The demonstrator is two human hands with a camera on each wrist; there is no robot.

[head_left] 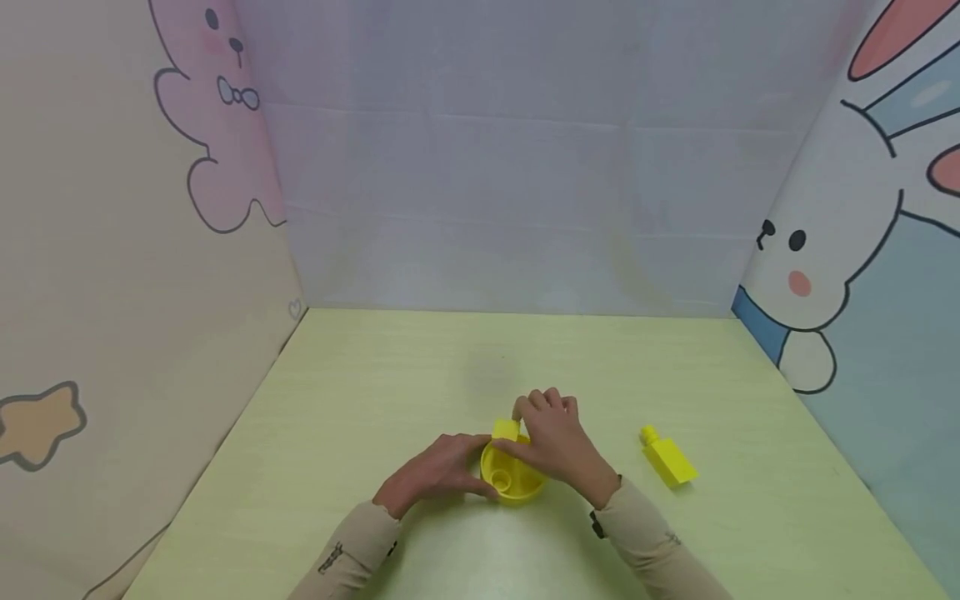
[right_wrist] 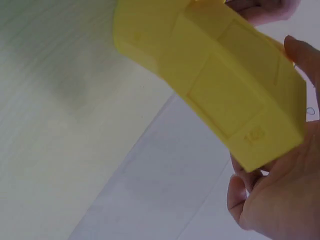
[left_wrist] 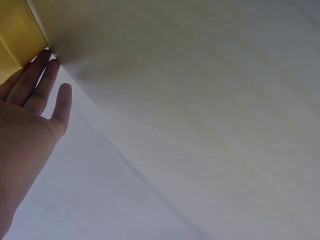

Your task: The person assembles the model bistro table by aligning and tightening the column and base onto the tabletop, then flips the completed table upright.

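A round yellow container (head_left: 517,502) stands on the table, with a small round cup shape inside it. My left hand (head_left: 447,468) holds its left side, fingers toward the back and thumb at the front. In the left wrist view the fingertips touch a yellow wall (left_wrist: 22,35). My right hand (head_left: 558,446) pinches a boxy yellow bottle-shaped piece (right_wrist: 230,85) at the container's back rim. That piece is tilted, and its far end meets the container; whether it is fitted there is hidden.
A second yellow bottle-shaped piece (head_left: 670,461) with a narrow neck lies on the table to the right. The pale table (head_left: 390,375) is bordered by a back wall (head_left: 487,208) and side walls printed with cartoon animals.
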